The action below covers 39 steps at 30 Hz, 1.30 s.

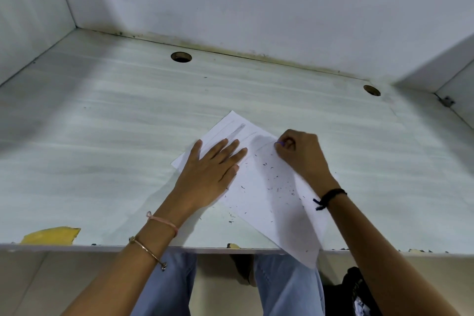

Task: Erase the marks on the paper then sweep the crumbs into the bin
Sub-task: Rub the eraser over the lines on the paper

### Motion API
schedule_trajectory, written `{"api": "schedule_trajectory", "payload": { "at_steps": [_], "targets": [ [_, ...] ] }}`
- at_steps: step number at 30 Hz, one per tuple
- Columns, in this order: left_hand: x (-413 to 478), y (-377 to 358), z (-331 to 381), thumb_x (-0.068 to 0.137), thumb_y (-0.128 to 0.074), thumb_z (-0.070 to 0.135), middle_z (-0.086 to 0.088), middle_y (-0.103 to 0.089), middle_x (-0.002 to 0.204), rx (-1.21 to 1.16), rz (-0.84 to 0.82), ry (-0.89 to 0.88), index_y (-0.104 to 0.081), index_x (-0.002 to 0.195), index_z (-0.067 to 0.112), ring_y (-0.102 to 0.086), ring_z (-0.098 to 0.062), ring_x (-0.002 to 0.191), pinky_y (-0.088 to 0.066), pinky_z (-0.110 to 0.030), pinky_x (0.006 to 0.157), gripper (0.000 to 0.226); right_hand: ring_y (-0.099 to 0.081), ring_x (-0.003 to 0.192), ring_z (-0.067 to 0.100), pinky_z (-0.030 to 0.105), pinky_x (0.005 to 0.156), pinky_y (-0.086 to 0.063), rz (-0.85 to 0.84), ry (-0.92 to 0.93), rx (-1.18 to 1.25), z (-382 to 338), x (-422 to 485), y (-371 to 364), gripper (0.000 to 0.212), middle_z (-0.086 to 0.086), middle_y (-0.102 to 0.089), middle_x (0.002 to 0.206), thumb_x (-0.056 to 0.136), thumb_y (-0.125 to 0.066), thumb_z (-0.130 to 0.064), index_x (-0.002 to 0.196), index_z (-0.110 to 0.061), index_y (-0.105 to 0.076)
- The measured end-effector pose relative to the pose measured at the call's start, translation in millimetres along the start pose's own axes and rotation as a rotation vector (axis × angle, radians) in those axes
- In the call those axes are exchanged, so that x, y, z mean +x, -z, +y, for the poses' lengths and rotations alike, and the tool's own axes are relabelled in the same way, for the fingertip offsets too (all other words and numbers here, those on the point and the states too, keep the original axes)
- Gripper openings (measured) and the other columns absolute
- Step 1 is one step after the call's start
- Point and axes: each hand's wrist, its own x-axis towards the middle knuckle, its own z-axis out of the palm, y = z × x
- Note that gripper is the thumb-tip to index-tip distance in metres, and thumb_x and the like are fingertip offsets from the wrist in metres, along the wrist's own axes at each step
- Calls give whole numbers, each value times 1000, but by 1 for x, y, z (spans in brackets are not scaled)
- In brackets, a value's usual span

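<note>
White paper [272, 202] lies askew, strewn with dark crumbs [277, 189].

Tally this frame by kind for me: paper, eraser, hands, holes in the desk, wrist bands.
White paper sheet: 1
Small purple eraser: 1
Bare hands: 2, left hand, right hand
Round desk holes: 2
Wrist bands: 3, pink thread band, gold bangle, black thread band
Total: 9

We press our left hand [209, 174] flat on the paper [266, 187], which lies askew on the desk [102, 115]. Our right hand [298, 152] pinches a purple eraser [280, 143] against it; crumbs [278, 182] dot the sheet.
</note>
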Motion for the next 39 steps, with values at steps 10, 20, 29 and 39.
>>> {"api": "schedule_trajectory", "payload": {
  "at_steps": [10, 20, 29, 39],
  "targets": [
    [-1, 1, 0, 84, 17, 50, 23, 4, 158, -16, 3, -3, -2, 150, 46, 4, 0, 146, 9, -45, 116, 69, -47, 54, 14, 15, 49, -35, 47, -92, -9, 26, 12, 13, 10, 4, -57, 61, 81, -64, -10, 71, -11, -61],
    [0, -1, -1, 84, 17, 49, 21, 2, 159, -14, 27, -9, -4, 151, 44, 3, -1, 147, 9, -45, 116, 70, -47, 60, 14, 20, 53, -31, 17, 109, -98, 18, -5, -3, 11, 1, -57, 69, 84, -61, -17, 75, -12, -57],
    [0, 1, -7, 88, 5, 53, 14, -20, 158, -97, 96, 115, -34, 142, 49, -5, -7, 148, 3, -63, 109, 67, -49, 69, 13, 27, 63, -39, 238, 205, -135, -12, -8, 9, 7, -4, -58, 74, 85, -60, -18, 80, -16, -56],
    [-9, 2, -9, 82, 18, 52, 16, -3, 161, -45, 16, 109, -10, 148, 51, -1, -4, 147, 5, -52, 115, 72, -47, 56, 4, 12, 58, -37, -153, 114, 230, -48, -56, -35, 6, -8, -55, 61, 82, -68, -14, 78, -10, -65]
  ]
}}
